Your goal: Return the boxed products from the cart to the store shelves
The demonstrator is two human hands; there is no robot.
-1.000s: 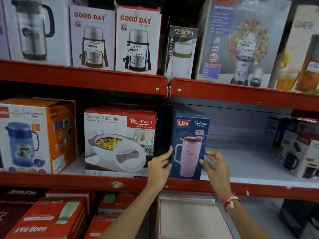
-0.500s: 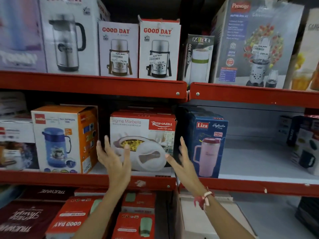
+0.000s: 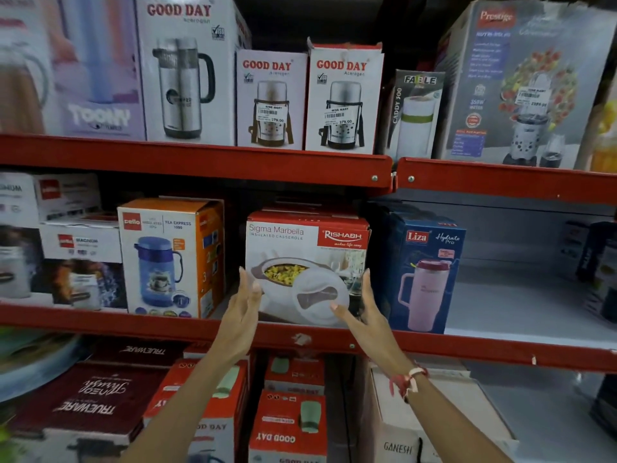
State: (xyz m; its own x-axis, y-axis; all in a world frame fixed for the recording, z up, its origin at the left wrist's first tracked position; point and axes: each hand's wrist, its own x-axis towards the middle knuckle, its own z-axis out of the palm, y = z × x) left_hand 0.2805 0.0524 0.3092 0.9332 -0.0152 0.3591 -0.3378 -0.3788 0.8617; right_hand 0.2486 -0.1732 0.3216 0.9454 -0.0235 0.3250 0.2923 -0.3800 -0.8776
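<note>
A red-and-white Sigma Marbella casserole box (image 3: 307, 248) stands on the middle red shelf (image 3: 187, 324). My left hand (image 3: 243, 305) is at the box's lower left corner, fingers spread. At its lower right corner my right hand (image 3: 364, 307) is likewise spread, its thumb lying across the box front. Whether either palm presses the box I cannot tell. Just to the right stands the blue Liza Hydrate Pro tumbler box (image 3: 425, 275), free of both hands.
An orange Cello Tea Express box (image 3: 170, 259) stands left of the casserole box. Right of the Liza box the grey shelf floor (image 3: 521, 309) is bare up to dark boxes (image 3: 601, 269). Good Day flask boxes (image 3: 344, 101) fill the shelf above, more boxes the one below.
Both hands let go of the Liza box, swung left and now frame the casserole box. The view has moved closer to the shelf.
</note>
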